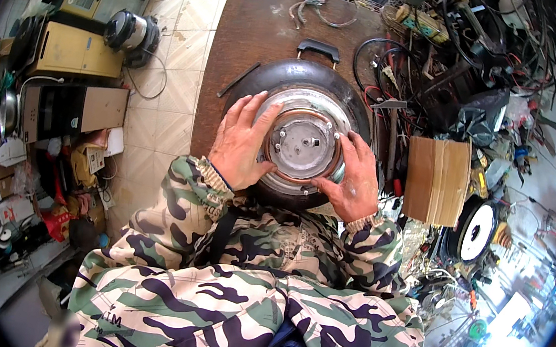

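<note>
A round black pan [295, 77] with a black handle [320, 47] lies on the brown table, its metal underside facing up. At its centre sits a round grey metal plate [297, 144] with several small studs and a copper-coloured ring around its edge. My left hand [241, 138] grips the plate's left side, fingers stretched along the far rim and thumb at the near edge. On the other side, my right hand [355, 176] holds the right rim between bent fingers and thumb. Palms and fingers cover parts of the pan's rim.
A thin dark bar [238, 80] lies left of the pan. Loose wires [305, 10] rest at the table's far end. Tangled cables and tools crowd the right, beside a cardboard box [435, 181]. A canister appliance [127, 30] stands on the tiled floor [170, 91] at left.
</note>
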Available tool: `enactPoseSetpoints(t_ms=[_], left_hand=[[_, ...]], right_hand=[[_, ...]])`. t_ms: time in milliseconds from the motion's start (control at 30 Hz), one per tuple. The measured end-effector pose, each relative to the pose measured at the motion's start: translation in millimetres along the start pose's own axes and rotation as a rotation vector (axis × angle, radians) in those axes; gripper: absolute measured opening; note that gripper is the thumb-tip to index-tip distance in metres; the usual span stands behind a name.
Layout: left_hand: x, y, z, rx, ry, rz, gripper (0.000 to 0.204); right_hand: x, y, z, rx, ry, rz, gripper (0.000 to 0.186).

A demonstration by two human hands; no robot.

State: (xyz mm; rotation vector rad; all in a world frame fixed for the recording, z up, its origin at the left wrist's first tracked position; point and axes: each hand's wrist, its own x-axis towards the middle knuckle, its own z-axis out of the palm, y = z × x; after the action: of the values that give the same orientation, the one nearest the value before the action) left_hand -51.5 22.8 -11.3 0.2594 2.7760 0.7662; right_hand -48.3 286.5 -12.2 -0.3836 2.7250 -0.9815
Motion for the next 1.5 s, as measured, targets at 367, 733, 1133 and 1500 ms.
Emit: enactPoseSetpoints(t_ms=[367, 733, 1133, 1500], left_hand=[[15, 4, -2, 0.112, -0.179, -0.002, 0.12], [20, 5, 1, 0.084, -0.185, 0.03, 0.118], [21, 3, -4, 0.159, -0.196, 0.089, 0.123], [22, 4, -4, 0.114, -0.225, 0.024, 0.125]], right_hand=[[-1, -17, 3, -0.175, -0.031, 0.098, 0.096], [-86, 73, 49, 0.356, 0.589, 0.635, 0.044], [-67, 139, 72, -0.312, 0.643, 0.503, 0.044], [28, 184, 50, -0.657, 0.248, 0.508, 0.026]])
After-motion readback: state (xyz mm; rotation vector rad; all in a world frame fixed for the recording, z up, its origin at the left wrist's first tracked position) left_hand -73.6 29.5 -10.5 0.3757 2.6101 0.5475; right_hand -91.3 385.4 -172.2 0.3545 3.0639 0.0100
